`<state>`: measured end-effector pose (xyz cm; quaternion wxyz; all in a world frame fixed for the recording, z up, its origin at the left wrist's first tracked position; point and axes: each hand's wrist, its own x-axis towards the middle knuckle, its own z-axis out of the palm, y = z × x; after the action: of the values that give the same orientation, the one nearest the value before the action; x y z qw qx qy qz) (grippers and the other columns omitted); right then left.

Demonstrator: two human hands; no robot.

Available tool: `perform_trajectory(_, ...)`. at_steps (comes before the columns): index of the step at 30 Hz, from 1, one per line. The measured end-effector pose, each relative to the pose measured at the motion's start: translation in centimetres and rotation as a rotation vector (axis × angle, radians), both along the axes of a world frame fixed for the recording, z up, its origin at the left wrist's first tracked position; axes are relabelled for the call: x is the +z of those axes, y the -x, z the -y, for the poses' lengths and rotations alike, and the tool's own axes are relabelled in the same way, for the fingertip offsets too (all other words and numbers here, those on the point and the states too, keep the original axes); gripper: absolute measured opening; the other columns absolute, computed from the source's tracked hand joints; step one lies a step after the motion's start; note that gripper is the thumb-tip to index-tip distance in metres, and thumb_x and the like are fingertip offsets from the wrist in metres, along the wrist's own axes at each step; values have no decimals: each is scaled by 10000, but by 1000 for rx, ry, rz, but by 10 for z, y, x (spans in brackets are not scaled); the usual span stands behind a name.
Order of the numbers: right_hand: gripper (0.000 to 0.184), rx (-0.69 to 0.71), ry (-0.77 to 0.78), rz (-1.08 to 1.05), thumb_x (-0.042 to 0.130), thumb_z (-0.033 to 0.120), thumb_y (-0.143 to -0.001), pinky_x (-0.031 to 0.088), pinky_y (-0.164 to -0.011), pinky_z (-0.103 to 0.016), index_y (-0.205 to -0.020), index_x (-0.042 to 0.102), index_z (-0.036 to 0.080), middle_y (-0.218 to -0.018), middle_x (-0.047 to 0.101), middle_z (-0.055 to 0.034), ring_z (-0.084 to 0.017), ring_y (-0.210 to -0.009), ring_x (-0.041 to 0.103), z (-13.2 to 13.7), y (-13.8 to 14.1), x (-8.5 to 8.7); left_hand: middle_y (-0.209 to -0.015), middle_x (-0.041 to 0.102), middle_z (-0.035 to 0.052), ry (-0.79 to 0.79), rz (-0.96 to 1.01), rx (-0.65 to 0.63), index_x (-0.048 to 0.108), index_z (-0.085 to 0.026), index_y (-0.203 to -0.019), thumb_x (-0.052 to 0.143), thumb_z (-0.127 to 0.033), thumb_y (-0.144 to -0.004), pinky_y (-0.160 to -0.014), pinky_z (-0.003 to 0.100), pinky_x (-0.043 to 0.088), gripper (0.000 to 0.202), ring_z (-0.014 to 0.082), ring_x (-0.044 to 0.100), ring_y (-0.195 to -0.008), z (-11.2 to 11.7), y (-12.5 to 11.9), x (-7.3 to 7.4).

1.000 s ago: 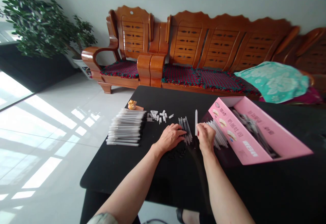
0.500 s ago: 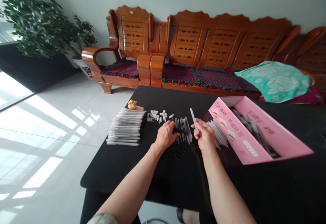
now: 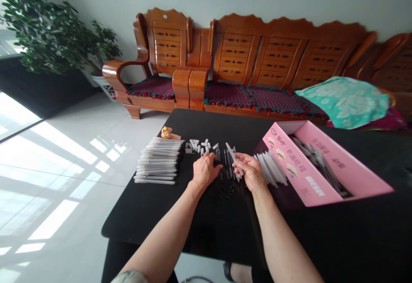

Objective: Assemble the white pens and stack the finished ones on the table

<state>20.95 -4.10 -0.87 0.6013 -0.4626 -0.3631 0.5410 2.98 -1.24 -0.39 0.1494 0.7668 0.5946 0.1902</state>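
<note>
My right hand (image 3: 251,172) pinches a whitish pen barrel (image 3: 234,159), tilted with its far end to the left, above a row of thin pen refills (image 3: 228,167). Just left of those refills, my left hand (image 3: 204,171) rests low with its fingers curled; whatever its fingertips hold is hidden. Beyond it lie several small white pen caps (image 3: 195,145). Small black pieces (image 3: 227,190) lie on the near side of the refills. A stack of pens (image 3: 159,160) is at the left, and loose white barrels (image 3: 271,169) lie to the right of my right hand.
A pink box (image 3: 299,167) with more pen parts inside stands at the right of the black table (image 3: 154,218). A small yellow figurine (image 3: 166,132) sits behind the pen stack. A wooden sofa (image 3: 238,55) lines the wall behind.
My right hand has moved left with the pen barrel, which is now over the refills. My left hand has shifted slightly left, its fingers still curled.
</note>
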Motion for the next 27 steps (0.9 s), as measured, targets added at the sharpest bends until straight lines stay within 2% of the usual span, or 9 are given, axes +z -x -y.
perform_trajectory(7, 368, -1, 27, -4, 800, 306, -655, 353, -349, -164, -962, 679, 143, -651, 697, -32, -107, -456, 578, 0, 1, -3, -930, 675, 32, 47, -62, 85, 636, -228, -870, 590, -345, -840, -732, 277, 446, 129, 195, 648, -855, -2, -1, 1)
perform_trajectory(13, 312, -92, -32, -91, 775, 274, -671, 270, -310, -151, -941, 686, 146, -617, 685, -22, -61, -373, 470, -3, -5, -4, -880, 696, 37, 21, -40, 95, 651, -224, -818, 564, -286, -822, -680, 281, 436, 107, 205, 655, -803, -5, 3, -2)
perform_trajectory(22, 298, -89, -43, -111, 766, 258, -676, 254, -304, -153, -937, 691, 136, -617, 679, -27, -58, -366, 454, -4, -6, -3, -859, 707, 3, 52, 32, 14, 664, -250, -825, 646, -346, -792, -661, 258, 417, 103, 179, 646, -793, -5, 4, -1)
perform_trajectory(27, 289, -164, -70, -160, 767, 263, -675, 262, -306, -163, -925, 686, 143, -616, 668, -14, -54, -362, 431, -5, -11, -3, -840, 708, 11, 74, 19, 32, 666, -247, -812, 651, -357, -780, -673, 265, 422, 115, 194, 649, -807, -5, 3, 0)
